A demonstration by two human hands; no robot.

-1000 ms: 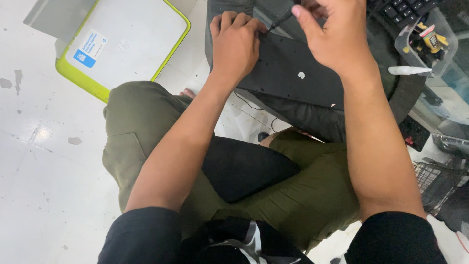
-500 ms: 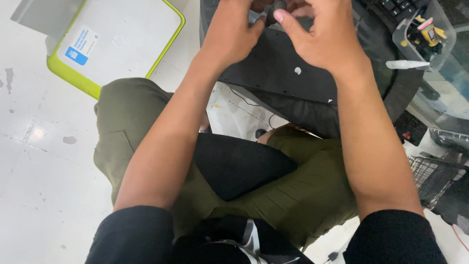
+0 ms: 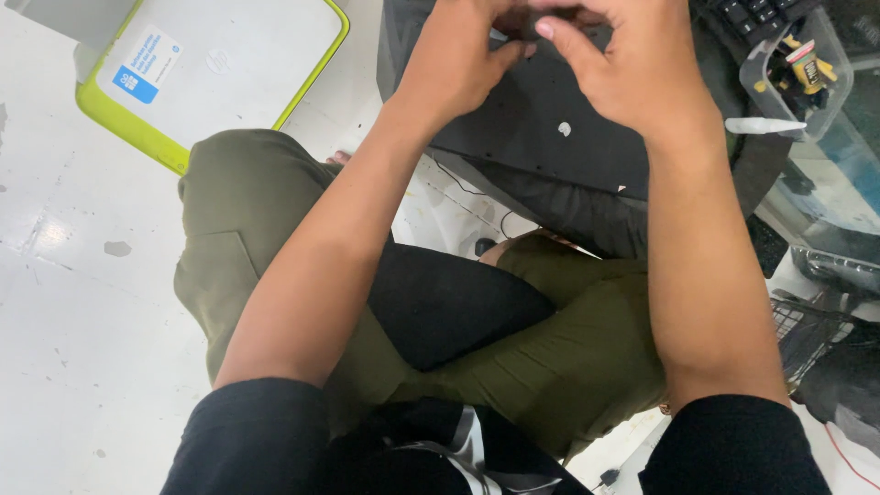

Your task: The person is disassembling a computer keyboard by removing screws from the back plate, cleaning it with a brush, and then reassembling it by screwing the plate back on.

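Observation:
Both of my hands meet at the top edge of the view, over a flat black device panel (image 3: 541, 147) that rests in front of my crossed legs. My left hand (image 3: 458, 60) has its fingers curled towards the right hand. My right hand (image 3: 632, 73) pinches with thumb and forefinger. A small dark item (image 3: 541, 16) sits between the fingertips of both hands; the frame edge crops it, so I cannot tell what it is. A small white spot (image 3: 566, 129) marks the panel below the hands.
A white printer with a lime-green rim (image 3: 220, 73) stands on the white floor at the upper left. At the upper right are a clear plastic tub of small parts (image 3: 797, 64), a black keyboard (image 3: 756, 14) and a white pen-like object (image 3: 765, 124). A wire basket (image 3: 807, 330) is at the right.
My hands have drawn closer together and moved up to the frame's top edge. The thin dark tool seen in my right hand a second ago is no longer clearly visible.

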